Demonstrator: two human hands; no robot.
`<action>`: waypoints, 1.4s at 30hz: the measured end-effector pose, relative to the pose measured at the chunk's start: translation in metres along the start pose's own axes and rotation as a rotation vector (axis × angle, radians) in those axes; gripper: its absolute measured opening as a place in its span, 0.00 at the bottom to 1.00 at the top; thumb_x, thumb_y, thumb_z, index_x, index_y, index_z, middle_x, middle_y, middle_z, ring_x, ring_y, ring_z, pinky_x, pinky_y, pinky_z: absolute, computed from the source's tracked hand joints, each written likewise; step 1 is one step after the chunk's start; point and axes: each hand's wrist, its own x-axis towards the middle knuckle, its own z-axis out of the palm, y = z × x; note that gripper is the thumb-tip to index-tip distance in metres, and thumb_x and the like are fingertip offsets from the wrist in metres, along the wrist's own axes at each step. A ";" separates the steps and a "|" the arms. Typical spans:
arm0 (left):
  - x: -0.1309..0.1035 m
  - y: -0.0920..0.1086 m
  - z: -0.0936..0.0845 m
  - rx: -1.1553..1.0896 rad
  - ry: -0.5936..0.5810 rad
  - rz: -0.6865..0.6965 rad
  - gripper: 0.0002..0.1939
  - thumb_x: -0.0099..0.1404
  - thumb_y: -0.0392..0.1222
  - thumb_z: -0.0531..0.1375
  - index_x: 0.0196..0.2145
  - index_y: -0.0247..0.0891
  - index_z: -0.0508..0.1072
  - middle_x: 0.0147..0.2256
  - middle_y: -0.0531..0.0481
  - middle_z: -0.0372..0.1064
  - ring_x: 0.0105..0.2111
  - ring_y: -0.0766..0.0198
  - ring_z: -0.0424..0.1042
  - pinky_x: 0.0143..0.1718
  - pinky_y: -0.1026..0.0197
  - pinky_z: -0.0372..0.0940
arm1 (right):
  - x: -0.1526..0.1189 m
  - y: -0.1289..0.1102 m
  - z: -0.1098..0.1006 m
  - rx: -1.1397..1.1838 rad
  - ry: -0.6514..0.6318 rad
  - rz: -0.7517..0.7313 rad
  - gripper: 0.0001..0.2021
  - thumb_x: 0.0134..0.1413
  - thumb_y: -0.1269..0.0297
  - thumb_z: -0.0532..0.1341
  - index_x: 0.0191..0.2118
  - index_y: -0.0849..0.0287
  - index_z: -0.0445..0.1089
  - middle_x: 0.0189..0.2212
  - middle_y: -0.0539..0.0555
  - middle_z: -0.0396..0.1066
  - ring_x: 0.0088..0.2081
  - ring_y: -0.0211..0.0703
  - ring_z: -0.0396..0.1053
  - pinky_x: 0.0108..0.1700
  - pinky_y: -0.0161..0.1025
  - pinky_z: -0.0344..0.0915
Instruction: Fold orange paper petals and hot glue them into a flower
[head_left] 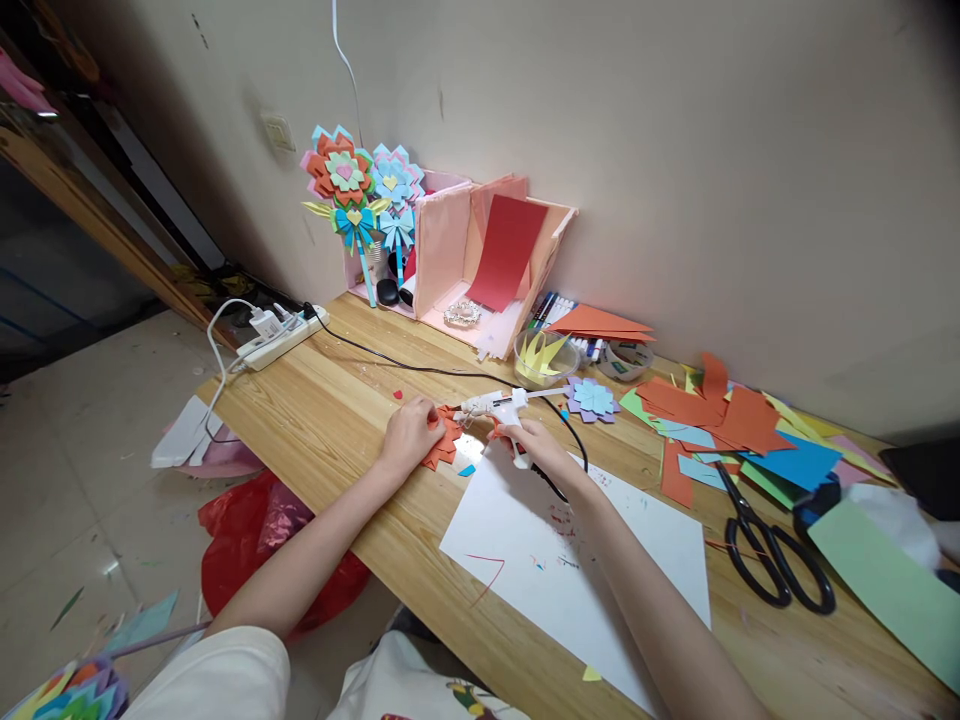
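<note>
My right hand grips a white hot glue gun, its nozzle pointing left and a glue stick jutting out behind. Just left of the nozzle, my left hand pinches an orange paper flower resting on the wooden table. The fingertips hide part of the flower, and I cannot tell whether the nozzle touches it. Under my right forearm lies a white paper sheet with red marks and small specks. A blue and purple paper flower sits beyond the glue gun.
Black scissors and a pile of coloured paper occupy the right side. A pink organizer box with finished paper flowers stands against the wall. A power strip sits at the left edge; a black cord crosses the table.
</note>
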 end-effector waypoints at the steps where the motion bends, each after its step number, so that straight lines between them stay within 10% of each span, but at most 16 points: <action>1: -0.001 0.001 0.000 0.014 0.001 -0.003 0.03 0.56 0.37 0.55 0.27 0.37 0.68 0.30 0.49 0.69 0.30 0.62 0.68 0.29 0.63 0.57 | 0.000 -0.001 0.000 0.001 0.003 0.002 0.15 0.48 0.56 0.52 0.24 0.61 0.69 0.19 0.49 0.62 0.30 0.41 0.64 0.32 0.35 0.56; 42: -0.001 -0.005 0.005 -0.195 0.055 -0.016 0.03 0.53 0.38 0.56 0.25 0.38 0.68 0.29 0.51 0.66 0.28 0.65 0.66 0.30 0.64 0.60 | 0.004 0.004 0.006 0.058 0.019 0.006 0.13 0.46 0.57 0.52 0.20 0.59 0.64 0.24 0.51 0.67 0.31 0.42 0.65 0.33 0.35 0.58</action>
